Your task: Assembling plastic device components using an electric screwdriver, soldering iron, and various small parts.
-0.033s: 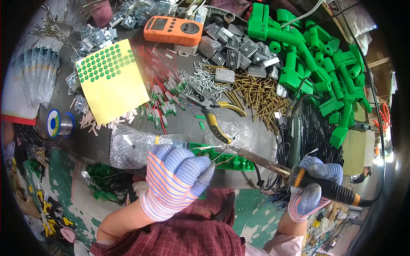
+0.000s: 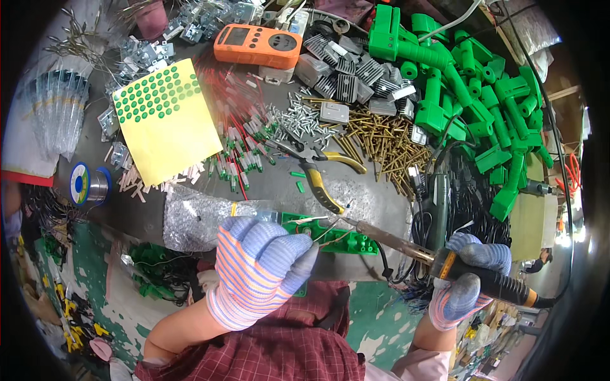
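My left hand (image 2: pixel 264 270), in a striped knit glove, is closed in a pinch on a thin wire (image 2: pixel 326 231). That wire runs from the fingertips toward the tip of a soldering iron (image 2: pixel 397 242); whether they touch I cannot tell. My right hand (image 2: pixel 467 276), gloved too, is wrapped round the iron's black handle, its tip pointing left. Beneath the tip lies an open green plastic housing (image 2: pixel 356 244), partly hidden by my left hand. A white wire end (image 2: pixel 311 219) shows over the housing.
Pliers (image 2: pixel 314 171) with yellow-black grips lie just beyond the housing. Farther back are brass screws (image 2: pixel 384 146), silver screws (image 2: pixel 298 120), metal heatsinks (image 2: pixel 352 79), green housings (image 2: pixel 470 95) and an orange meter (image 2: pixel 257 46). Left are bubble wrap (image 2: pixel 197 219), a yellow sticker sheet (image 2: pixel 168 127) and a solder spool (image 2: pixel 90 184).
My left hand has shifted very slightly to the left, and the thin wire's end has drawn back a little from the iron's tip. The right hand has barely moved.
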A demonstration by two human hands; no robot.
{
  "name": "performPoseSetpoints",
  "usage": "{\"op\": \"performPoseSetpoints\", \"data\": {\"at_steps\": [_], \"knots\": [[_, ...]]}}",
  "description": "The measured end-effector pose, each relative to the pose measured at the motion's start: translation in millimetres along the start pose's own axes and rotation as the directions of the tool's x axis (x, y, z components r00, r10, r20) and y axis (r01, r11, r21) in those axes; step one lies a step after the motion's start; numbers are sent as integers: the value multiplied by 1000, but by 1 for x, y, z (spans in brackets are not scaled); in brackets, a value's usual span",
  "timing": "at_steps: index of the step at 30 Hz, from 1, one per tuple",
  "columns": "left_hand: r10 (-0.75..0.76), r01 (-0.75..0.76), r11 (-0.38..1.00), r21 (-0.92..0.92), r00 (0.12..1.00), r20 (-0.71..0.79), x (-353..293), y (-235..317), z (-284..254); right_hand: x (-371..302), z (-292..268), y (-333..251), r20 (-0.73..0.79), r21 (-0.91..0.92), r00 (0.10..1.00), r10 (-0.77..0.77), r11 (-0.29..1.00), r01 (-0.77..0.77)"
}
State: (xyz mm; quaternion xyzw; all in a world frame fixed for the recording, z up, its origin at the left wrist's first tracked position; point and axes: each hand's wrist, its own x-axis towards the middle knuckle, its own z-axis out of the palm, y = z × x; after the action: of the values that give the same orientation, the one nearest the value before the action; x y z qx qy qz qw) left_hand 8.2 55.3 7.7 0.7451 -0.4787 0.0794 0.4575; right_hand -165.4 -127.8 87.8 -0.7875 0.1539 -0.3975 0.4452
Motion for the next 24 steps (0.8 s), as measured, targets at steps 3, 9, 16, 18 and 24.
{"op": "performPoseSetpoints", "data": {"at_steps": [3,9,16,18,24], "knots": [[-68,67,997,-42,997,-35,-1,-1,-9,2,3,4,-258,162,965,-41,983,85],[-159,159,971,-177,987,11,26,-18,-6,-1,-3,8,-179,191,982,55,981,-20],[-149,165,949,-268,986,79,34,-24,15,-3,5,13,-257,53,958,124,992,-114],[-143,158,954,-254,987,78,36,-23,16,-4,3,19,-252,47,963,91,996,-82],[-126,140,971,-195,988,85,39,-26,21,-1,4,15,-251,72,960,122,992,-107]]}}
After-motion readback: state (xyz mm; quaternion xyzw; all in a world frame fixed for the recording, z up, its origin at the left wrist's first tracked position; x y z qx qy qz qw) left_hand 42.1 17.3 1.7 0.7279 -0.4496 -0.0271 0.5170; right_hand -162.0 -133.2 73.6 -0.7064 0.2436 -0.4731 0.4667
